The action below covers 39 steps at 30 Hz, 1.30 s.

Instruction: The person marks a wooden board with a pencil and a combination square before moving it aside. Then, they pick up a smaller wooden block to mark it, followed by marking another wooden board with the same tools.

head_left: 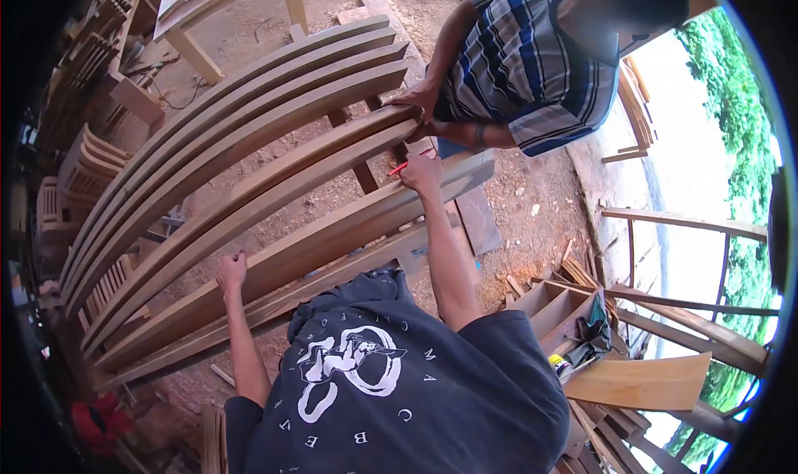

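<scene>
My right hand (422,173) is closed around a red pencil (399,168), its tip pointing left over the wide wooden board (332,229). My left hand (233,270) is closed at the upper edge of the same board, further left; whatever its fingers hold is hidden. Beyond the board, long curved wooden beams (283,171) lie side by side. A co-worker (532,58) in a striped shirt stands across them, with both hands at the right end of the nearer curved beams.
Wood shavings cover the ground (532,216). An open wooden box (557,308) and scrap wood (615,432) lie at the lower right. Chair-like slatted frames (91,171) stand at the left, and a light wooden table (224,0) at the top left.
</scene>
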{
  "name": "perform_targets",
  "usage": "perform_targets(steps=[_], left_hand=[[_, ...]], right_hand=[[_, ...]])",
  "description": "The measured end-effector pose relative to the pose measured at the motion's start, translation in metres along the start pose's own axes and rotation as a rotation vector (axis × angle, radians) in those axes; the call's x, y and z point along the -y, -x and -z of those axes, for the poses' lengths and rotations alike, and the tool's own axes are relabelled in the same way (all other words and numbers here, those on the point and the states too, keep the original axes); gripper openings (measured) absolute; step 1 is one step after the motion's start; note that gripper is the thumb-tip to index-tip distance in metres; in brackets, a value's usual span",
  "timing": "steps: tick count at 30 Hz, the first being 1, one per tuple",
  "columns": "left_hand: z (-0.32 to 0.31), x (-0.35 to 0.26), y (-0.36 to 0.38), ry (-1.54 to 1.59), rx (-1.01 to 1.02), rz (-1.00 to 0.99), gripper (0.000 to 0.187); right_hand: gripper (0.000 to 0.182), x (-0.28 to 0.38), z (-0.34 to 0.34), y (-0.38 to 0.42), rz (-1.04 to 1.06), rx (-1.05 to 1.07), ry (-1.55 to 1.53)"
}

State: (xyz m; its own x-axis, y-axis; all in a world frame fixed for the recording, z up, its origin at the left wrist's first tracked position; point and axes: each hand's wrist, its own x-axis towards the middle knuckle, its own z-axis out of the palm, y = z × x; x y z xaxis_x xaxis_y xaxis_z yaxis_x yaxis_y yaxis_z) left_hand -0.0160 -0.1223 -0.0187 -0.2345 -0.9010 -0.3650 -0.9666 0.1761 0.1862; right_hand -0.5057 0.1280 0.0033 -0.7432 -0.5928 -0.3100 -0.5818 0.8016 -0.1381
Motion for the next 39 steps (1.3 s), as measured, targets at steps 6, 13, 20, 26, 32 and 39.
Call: perform_targets(steps=[6,13,20,26,32,39], left_hand=[[0.004,-0.003,0.003,-0.014,-0.031,-0.013,0.051],[0.004,-0.005,0.007,-0.008,-0.050,0.012,0.051],[0.001,-0.002,0.005,-0.014,-0.073,-0.012,0.052],[0.001,-0.004,0.007,-0.025,-0.067,0.003,0.050],[0.002,-0.007,0.017,0.048,-0.077,0.022,0.046],[-0.024,0.003,0.011,0.158,-0.126,0.050,0.050]], right_hand=[[0.028,-0.007,-0.017,-0.006,0.028,-0.103,0.029],[0.030,-0.003,-0.010,-0.002,0.009,-0.048,0.024],[0.031,-0.004,-0.007,0.000,0.016,-0.048,-0.002],[0.031,-0.007,-0.010,-0.001,0.010,-0.069,-0.032],[0.037,-0.012,-0.011,-0.002,0.110,-0.093,0.008],[0.028,-0.027,-0.028,-0.012,0.127,-0.152,0.033]])
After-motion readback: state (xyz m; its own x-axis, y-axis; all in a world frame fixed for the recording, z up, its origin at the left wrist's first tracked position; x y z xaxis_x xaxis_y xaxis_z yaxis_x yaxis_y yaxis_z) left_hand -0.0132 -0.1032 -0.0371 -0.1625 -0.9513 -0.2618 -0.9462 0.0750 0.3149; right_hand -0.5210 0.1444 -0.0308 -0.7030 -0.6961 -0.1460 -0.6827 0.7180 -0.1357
